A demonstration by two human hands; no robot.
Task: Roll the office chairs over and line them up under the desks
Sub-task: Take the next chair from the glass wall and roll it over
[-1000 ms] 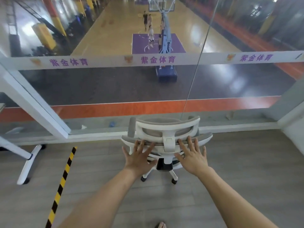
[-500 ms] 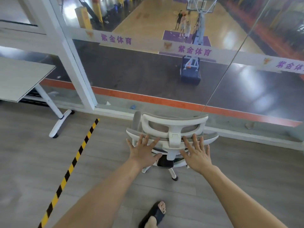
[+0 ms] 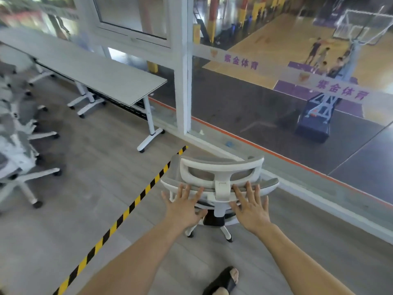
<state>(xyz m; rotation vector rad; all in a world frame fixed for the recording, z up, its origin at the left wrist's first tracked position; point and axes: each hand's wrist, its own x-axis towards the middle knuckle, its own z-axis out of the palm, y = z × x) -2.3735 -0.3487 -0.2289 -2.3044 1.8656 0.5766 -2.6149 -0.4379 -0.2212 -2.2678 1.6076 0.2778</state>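
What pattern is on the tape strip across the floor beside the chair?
Diagonal yellow and black stripes on the floor tape, shown clearly in the head view.

left arm: bare, stretched forward from lower left
left hand (image 3: pixel 184 210): palm down, fingers spread, flat, not gripping
right arm: bare, stretched forward from lower right
right hand (image 3: pixel 252 209): palm down, fingers spread, flat, not gripping
foot (image 3: pixel 223 282): in a black sandal, bottom edge

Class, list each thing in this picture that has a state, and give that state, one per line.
Chair: upright on its wheels, out on the open floor, not under a desk.
Left hand: open, flat on the chair back.
Right hand: open, flat on the chair back.
Desk: standing, top bare.
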